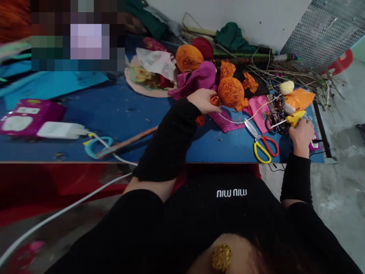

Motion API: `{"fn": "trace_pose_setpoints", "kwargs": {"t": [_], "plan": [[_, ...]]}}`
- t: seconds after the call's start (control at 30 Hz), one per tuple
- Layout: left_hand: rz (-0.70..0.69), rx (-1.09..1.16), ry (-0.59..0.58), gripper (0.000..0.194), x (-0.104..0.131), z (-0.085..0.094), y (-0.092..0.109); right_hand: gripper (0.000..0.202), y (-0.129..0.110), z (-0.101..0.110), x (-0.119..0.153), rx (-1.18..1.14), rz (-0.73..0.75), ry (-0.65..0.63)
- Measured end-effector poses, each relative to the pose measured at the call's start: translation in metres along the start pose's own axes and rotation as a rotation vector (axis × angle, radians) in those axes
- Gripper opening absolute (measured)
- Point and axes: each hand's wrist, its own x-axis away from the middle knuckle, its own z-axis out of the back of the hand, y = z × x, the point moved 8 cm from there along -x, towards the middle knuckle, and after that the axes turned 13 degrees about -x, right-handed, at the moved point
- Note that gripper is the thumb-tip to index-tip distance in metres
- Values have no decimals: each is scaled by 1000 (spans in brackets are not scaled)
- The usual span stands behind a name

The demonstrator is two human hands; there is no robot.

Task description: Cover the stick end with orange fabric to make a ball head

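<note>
My left hand [203, 99] pinches the gathered neck of an orange printed cloth bundle [230, 92], whose round, stuffed part rests on the table. A pale string [254, 115] runs from these fingers across to a small ball of string [286, 88]. At the table's right end, my right hand [302, 133] is curled beside a crumpled yellow piece [296, 117]; what lies in its fingers is hidden. Between the hands lie scissors [261, 140] with one red and one yellow handle, blades partly spread. Dark-handled scissors [272, 121] sit among small clutter left of my right hand.
Another orange bundle [189, 58], magenta cloth [199, 79] and a round fabric piece [151, 92] lie behind. Twigs [306, 72] pile along the back right. A stick [131, 140], a white power strip [61, 130] and a purple box [31, 116] are at left.
</note>
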Motion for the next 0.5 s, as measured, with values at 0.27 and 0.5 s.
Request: {"fn": "trace_pose_setpoints", "kwargs": {"t": [0.27,0.5], "plan": [[23,143,-117,37,4,-8,-4,48,-4,-2,-3,60,31,51],[38,248,-43,47,-2,-12,-20,40,-4,5,-6,82,105,77]]}}
